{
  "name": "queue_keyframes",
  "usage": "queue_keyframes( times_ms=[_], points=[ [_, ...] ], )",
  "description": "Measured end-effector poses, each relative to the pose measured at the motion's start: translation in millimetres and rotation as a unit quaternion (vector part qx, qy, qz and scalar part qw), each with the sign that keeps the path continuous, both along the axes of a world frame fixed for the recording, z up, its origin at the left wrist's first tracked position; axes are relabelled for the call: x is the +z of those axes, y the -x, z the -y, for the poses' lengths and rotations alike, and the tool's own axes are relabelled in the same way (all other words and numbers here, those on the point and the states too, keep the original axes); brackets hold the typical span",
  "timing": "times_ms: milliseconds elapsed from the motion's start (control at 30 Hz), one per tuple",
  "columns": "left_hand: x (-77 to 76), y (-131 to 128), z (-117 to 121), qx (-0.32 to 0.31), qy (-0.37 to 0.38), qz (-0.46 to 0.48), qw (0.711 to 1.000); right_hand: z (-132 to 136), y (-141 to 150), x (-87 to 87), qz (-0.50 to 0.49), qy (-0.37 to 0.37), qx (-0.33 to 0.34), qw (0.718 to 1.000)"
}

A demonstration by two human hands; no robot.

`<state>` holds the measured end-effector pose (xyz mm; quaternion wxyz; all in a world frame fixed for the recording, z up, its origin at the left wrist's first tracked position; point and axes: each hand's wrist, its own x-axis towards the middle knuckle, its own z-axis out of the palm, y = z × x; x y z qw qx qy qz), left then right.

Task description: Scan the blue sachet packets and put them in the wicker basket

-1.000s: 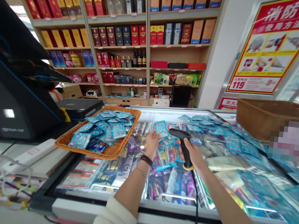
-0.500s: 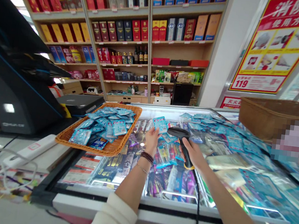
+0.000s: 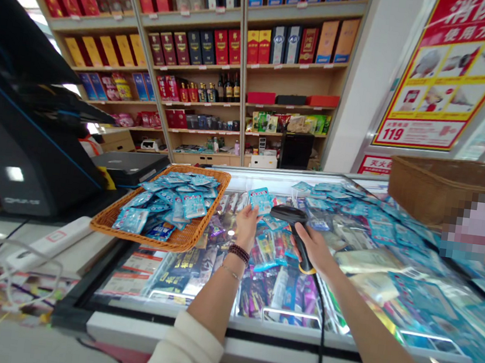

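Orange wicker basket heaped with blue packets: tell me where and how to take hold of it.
Grip the orange wicker basket by its rim at the left and right sides, one grip on each, coming from outside and slightly above. The rim runs all round as a raised edge, while the loose blue packets fill the middle; keeping it level should likely stop spills.

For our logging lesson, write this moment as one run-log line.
left hand: grip on blue packet | right hand: grip on scanner | scanner: head toward packet | basket: holds blue packets
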<state>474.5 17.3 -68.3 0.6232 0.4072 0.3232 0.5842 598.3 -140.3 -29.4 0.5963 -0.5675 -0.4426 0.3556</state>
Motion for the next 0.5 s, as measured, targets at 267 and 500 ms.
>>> queue_keyframes(
  times_ms=[267,500],
  points=[
    [2.6,6.5,1.3,0.001,-0.005,-0.032,0.999,-3.6,-0.5,-10.1,-0.045,-0.016,-0.013,0.999],
    [16.9,33.8,-31.1,0.01,-0.032,-0.026,0.999,-23.6,-1.5,-7.8,-0.104,0.009,-0.019,0.994]
  ],
)
